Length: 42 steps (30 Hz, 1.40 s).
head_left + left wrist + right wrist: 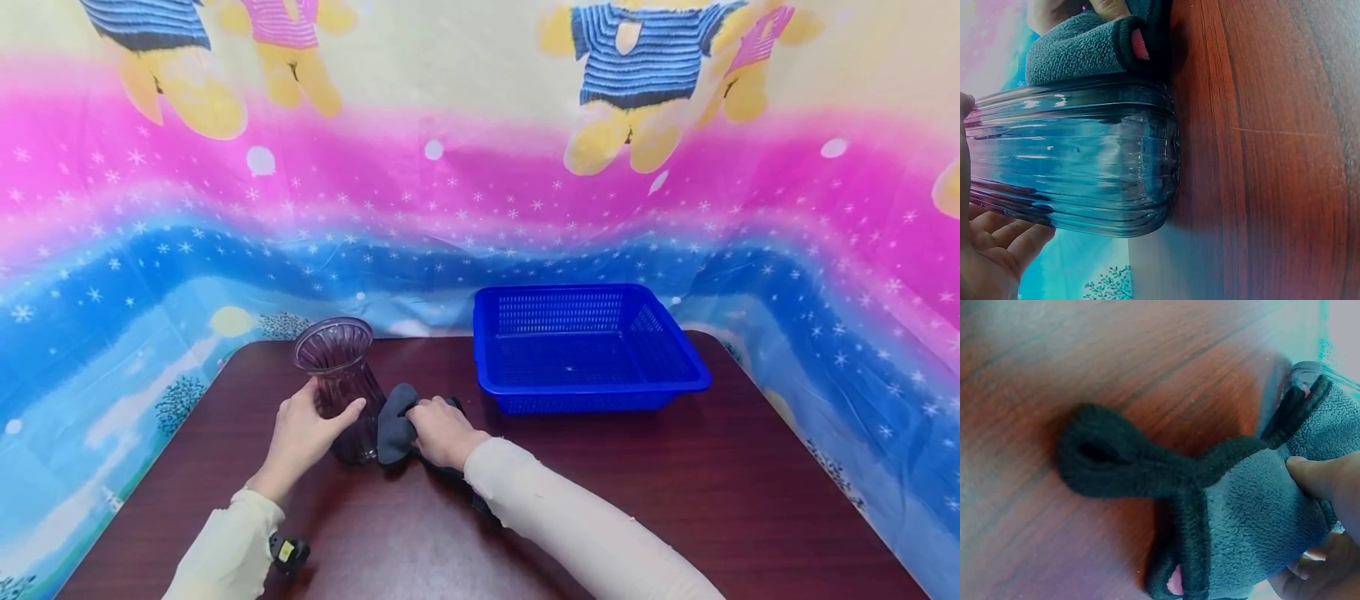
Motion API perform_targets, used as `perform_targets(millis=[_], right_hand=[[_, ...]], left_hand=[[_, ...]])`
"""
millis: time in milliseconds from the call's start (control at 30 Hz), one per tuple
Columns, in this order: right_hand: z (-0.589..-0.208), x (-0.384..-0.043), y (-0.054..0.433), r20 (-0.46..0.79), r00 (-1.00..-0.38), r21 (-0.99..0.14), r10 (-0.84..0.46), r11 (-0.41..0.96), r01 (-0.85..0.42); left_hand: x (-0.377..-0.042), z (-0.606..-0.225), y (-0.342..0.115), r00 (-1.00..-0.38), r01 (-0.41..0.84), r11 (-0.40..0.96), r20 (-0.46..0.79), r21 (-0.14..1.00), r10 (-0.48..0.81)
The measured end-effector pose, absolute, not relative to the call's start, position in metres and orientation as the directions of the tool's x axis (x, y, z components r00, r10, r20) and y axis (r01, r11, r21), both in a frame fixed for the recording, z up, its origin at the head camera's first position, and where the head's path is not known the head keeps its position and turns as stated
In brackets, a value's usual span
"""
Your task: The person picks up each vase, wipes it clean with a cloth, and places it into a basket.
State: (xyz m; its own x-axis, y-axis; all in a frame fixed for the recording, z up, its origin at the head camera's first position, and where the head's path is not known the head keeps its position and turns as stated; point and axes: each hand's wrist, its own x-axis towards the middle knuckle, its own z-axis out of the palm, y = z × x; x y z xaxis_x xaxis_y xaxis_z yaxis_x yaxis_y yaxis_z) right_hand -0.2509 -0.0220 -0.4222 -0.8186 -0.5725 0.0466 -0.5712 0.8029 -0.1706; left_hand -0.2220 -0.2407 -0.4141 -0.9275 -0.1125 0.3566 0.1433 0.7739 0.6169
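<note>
A ribbed, purplish glass vase [347, 400] with a flared rim stands on the table, left of centre. My left hand [303, 429] holds it around the side, thumb in front and fingers behind; the left wrist view shows the fingers along the ribbed glass [1085, 156]. In my right hand [446, 429] a dark grey cloth [397, 425] with black edging is bunched up, pinched between thumb and fingers. The cloth [1079, 53] lies against the vase's right side. Its plush surface [1254, 519] and a looped black edge show in the right wrist view.
A blue plastic basket [600, 400] with perforated walls stands at the back right of the dark red wooden table [637, 483]. Behind the table hangs a colourful printed cloth backdrop [450, 192]. A small black device [288, 552] sits at the left wrist.
</note>
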Motion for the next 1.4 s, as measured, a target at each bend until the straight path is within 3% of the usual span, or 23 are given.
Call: perform_targets(millis=[1400], right_hand=[[-0.355,-0.253,-0.029,0.184,-0.768,-0.219,-0.613,0.736,-0.64]], left_hand=[[-0.225,-0.414,-0.242,-0.919,0.178,0.779,0.384,0.602,-0.086]])
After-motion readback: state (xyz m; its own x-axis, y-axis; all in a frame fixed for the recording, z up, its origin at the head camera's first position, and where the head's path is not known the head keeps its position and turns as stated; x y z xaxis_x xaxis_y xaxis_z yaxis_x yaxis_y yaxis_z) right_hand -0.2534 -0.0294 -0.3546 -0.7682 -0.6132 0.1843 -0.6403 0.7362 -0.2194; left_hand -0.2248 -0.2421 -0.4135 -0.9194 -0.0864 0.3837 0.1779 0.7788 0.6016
